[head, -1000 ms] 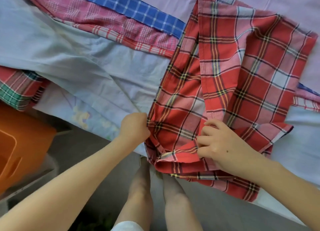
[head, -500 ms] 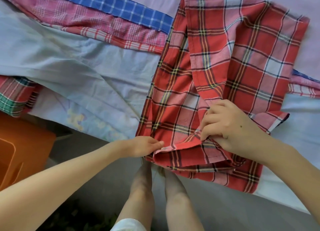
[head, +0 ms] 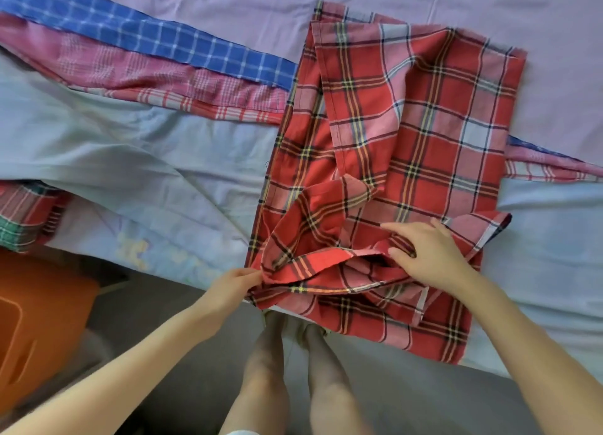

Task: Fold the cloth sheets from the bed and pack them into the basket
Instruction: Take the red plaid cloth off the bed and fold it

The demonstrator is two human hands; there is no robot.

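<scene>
Left hand: the left hand (head: pixel 233 286), lower centre of the frame, pinches the near-left corner of the red plaid cloth (head: pixel 421 134) at the bed edge.
Right hand: the right hand (head: pixel 427 255), just right of it, has its thumb and fingers closed on a raised fold of the same cloth.
Cloth axis: it runs from the hands up toward the upper right; both hands sit at its near end, the left one nearer.
Basket: the orange basket (head: pixel 29 320) sits at lower left, well apart.
Change: since 1 second ago the near edge has bunched higher, and the left fist has become a pinch.

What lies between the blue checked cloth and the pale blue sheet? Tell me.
A pink plaid cloth lies between the blue checked cloth and the pale blue sheet, seen in the head view.
</scene>
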